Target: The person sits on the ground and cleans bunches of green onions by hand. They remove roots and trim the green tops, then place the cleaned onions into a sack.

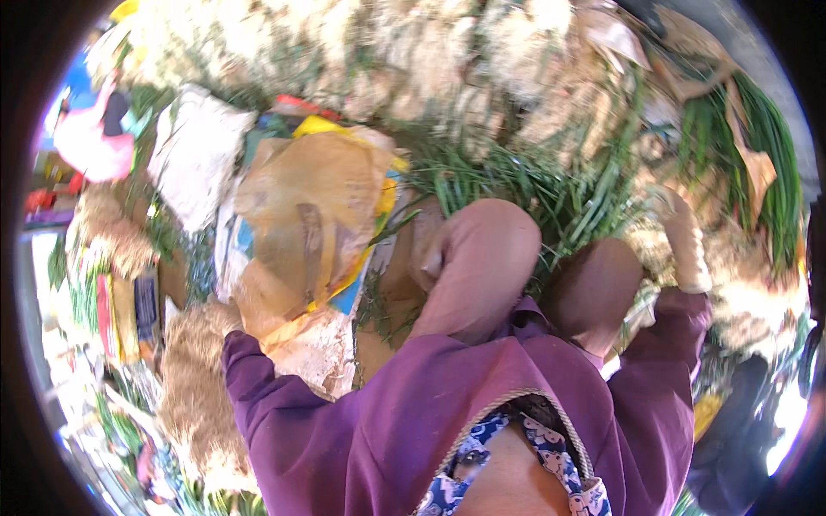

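Note:
My left hand (227, 315), smeared by motion, is low on the left, between a tan shaggy bundle of roots (191, 387) and the lower corner of a flattened brown sack (292, 189). Whether it grips either one cannot be made out. On the right, my right hand (684, 236) in a pale covering reaches away from me into straw-coloured roots beside long green leaves (559, 193). Its fingers are blurred and partly lost among the plants. Both purple sleeves reach down to the wrists.
A heap of pale-rooted plants (361, 52) stretches across the far side. A crumpled white sack (196, 155) lies left of the brown one. Green leaves (766, 155) droop at the far right. My bent knees (495, 249) rise in the middle. A dark shape (736, 430) is at lower right.

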`<state>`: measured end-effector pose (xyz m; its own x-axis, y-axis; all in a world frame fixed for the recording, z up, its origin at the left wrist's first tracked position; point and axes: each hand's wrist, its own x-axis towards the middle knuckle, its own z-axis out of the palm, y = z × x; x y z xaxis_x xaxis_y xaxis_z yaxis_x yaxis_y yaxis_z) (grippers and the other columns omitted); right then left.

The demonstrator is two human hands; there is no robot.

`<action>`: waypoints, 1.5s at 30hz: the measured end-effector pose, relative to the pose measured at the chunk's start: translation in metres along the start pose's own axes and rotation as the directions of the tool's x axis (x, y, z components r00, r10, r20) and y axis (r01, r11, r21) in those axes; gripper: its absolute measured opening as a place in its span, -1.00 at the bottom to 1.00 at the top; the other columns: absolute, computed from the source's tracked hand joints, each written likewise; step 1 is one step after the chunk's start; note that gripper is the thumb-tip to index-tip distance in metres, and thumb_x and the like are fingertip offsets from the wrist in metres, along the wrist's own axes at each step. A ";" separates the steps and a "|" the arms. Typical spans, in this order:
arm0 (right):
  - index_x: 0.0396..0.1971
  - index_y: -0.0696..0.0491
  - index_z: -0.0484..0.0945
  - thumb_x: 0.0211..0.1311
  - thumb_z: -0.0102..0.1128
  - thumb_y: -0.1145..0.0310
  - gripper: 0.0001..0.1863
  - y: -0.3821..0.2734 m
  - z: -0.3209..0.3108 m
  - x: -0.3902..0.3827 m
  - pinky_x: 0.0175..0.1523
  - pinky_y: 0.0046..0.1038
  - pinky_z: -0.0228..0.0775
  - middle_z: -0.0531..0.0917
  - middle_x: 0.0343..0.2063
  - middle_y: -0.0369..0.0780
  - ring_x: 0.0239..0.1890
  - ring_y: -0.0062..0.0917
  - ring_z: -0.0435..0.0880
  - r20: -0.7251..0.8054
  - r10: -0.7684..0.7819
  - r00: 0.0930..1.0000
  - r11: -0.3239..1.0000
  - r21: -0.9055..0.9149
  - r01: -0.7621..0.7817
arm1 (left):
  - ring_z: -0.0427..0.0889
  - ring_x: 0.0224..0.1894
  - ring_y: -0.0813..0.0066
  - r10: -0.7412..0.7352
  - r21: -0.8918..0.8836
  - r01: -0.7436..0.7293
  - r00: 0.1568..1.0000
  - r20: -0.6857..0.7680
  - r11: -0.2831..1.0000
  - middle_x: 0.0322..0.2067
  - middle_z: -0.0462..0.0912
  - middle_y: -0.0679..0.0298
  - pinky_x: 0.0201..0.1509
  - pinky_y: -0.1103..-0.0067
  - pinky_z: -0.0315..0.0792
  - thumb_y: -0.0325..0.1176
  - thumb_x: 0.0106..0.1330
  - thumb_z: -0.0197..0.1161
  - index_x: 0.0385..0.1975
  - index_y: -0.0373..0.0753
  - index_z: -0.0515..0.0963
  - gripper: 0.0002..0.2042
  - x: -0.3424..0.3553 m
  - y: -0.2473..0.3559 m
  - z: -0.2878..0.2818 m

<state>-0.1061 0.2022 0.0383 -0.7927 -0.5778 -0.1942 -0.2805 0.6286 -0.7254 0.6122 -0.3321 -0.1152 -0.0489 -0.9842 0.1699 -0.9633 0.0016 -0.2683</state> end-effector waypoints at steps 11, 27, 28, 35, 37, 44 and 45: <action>0.09 0.28 0.36 -0.02 0.31 -0.20 -0.11 0.130 0.072 -0.037 0.05 -0.23 0.40 0.59 -0.10 0.12 -0.07 -0.13 0.60 0.157 0.359 0.920 0.854 -0.453 -0.256 | 0.56 -0.06 0.31 0.909 -0.891 -0.194 0.168 0.381 0.410 -0.13 0.61 0.15 0.06 0.49 0.43 -0.33 0.29 0.15 0.00 -0.33 0.49 -0.68 -0.014 0.384 -0.091; -0.06 0.11 0.60 -0.29 0.19 -0.53 0.00 0.221 0.138 0.017 0.15 -0.20 0.33 0.60 -0.01 -0.07 0.07 -0.18 0.54 0.168 0.596 0.785 0.803 -0.136 -0.581 | 0.58 -0.13 0.43 0.642 -0.499 -0.821 -0.228 0.732 0.278 -0.12 0.62 0.24 -0.05 0.51 0.48 -0.18 0.20 0.32 0.04 -0.21 0.52 -0.57 -0.148 0.517 -0.079; -0.08 0.10 0.62 -0.27 0.19 -0.52 -0.03 0.231 0.144 0.017 0.14 -0.20 0.34 0.62 -0.04 -0.08 0.05 -0.18 0.55 0.203 0.570 0.796 0.822 -0.132 -0.554 | 0.58 -0.12 0.43 0.655 -0.502 -0.815 -0.215 0.724 0.288 -0.12 0.62 0.24 -0.04 0.50 0.48 -0.18 0.19 0.32 0.03 -0.21 0.52 -0.57 -0.144 0.519 -0.080; -0.08 0.11 0.60 -0.19 0.21 -0.45 -0.09 0.272 0.226 0.029 0.09 -0.26 0.38 0.64 -0.08 -0.09 -0.01 -0.23 0.59 0.428 0.380 0.820 0.851 0.184 -0.491 | 0.57 -0.09 0.40 0.730 -0.513 -0.811 -0.166 0.663 0.282 -0.09 0.61 0.22 0.00 0.49 0.45 -0.16 0.16 0.34 0.02 -0.22 0.53 -0.55 -0.130 0.538 -0.102; -0.08 0.12 0.60 -0.17 0.21 -0.44 -0.10 0.271 0.247 0.021 0.09 -0.27 0.38 0.64 -0.09 -0.09 -0.02 -0.22 0.59 0.395 0.291 0.871 0.854 0.303 -0.422 | 0.57 -0.08 0.40 0.760 -0.523 -0.813 -0.163 0.628 0.257 -0.09 0.61 0.22 0.01 0.48 0.44 -0.15 0.15 0.34 0.02 -0.22 0.53 -0.54 -0.127 0.546 -0.116; -0.35 0.20 0.65 -0.22 0.26 -0.42 -0.16 0.234 0.166 -0.043 -0.17 -0.26 0.43 0.66 -0.38 0.03 -0.28 -0.21 0.65 0.065 0.363 0.929 0.864 0.350 -0.362 | 0.56 -0.04 0.37 0.886 -0.589 -0.808 -0.266 0.379 0.009 -0.06 0.61 0.20 0.06 0.47 0.42 -0.13 0.12 0.36 0.01 -0.23 0.54 -0.52 -0.160 0.599 -0.215; -0.43 0.23 0.64 -0.22 0.28 -0.39 -0.18 0.223 0.140 -0.059 -0.22 -0.24 0.42 0.64 -0.44 0.06 -0.36 -0.18 0.63 0.000 0.396 0.918 0.841 0.402 -0.363 | 0.56 -0.04 0.37 0.897 -0.599 -0.799 -0.301 0.325 -0.051 -0.06 0.61 0.20 0.06 0.46 0.42 -0.13 0.11 0.37 0.01 -0.23 0.54 -0.52 -0.175 0.608 -0.239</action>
<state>-0.0463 0.3033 -0.2049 -0.8388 -0.2816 -0.4660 0.2694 0.5290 -0.8047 -0.0283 -0.1162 -0.0816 -0.7631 0.2401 -0.6000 -0.0694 0.8926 0.4454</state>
